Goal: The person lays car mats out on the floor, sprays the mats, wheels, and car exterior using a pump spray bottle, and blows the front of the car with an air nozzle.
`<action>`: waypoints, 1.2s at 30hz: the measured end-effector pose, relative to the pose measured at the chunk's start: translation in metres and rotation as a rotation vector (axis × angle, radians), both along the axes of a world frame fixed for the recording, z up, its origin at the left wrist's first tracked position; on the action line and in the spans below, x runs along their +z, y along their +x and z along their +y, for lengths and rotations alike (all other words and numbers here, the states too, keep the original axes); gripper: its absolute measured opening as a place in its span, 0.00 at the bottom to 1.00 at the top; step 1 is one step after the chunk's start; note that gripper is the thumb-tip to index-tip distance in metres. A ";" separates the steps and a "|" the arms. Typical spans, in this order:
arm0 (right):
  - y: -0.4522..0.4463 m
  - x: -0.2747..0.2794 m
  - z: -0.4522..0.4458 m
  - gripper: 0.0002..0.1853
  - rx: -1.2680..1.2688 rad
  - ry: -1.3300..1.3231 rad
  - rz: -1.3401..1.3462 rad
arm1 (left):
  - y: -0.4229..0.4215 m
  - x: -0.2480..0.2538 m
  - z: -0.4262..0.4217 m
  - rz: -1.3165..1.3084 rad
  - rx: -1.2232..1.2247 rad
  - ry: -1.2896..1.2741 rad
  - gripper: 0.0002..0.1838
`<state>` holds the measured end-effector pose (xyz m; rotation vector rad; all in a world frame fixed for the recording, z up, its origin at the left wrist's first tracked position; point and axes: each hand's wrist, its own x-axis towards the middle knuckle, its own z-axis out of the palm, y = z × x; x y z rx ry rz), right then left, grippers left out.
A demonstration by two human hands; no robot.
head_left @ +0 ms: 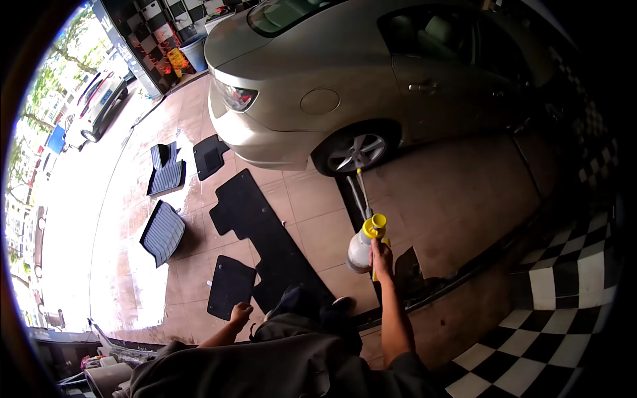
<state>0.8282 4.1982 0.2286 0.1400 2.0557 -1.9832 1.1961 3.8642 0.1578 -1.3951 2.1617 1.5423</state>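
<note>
My right hand is wrapped round the handle of a white spray bottle with a yellow top. The bottle's long nozzle points away from me, towards the rear wheel of a silvery car. My left hand is at my other side, its fingers curled closed with nothing visible in them. It appears just above the lower edge of a small black mat on the floor.
A long black mat lies on the tiles, with ribbed mats further left. A blue bucket stands behind the car. On the right is a checkered wall. Equipment occupies the lower left.
</note>
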 end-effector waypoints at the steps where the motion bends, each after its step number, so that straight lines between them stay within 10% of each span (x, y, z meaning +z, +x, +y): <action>1: -0.016 0.004 0.015 0.22 0.023 0.014 0.028 | -0.014 0.004 0.010 0.002 0.004 0.002 0.11; 8: -0.133 0.023 0.097 0.22 -0.048 0.184 0.040 | -0.079 -0.007 0.052 -0.245 0.158 0.215 0.09; 14: -0.229 -0.015 0.154 0.24 -0.086 0.398 0.012 | -0.196 -0.117 0.054 -0.302 -0.005 -0.042 0.09; 15: -0.239 -0.020 0.163 0.25 -0.120 0.453 -0.051 | -0.238 -0.099 0.062 -0.263 -0.271 -0.322 0.14; 21: -0.293 -0.048 0.172 0.26 -0.165 0.421 -0.224 | -0.446 -0.016 0.137 0.146 0.001 0.152 0.12; 29: -0.323 -0.035 0.145 0.19 0.235 0.306 -0.125 | -0.619 0.102 0.243 0.401 -0.548 -0.106 0.18; 36: -0.371 -0.097 0.166 0.14 0.650 0.371 -0.011 | -0.716 0.090 0.339 0.411 -0.592 -0.477 0.24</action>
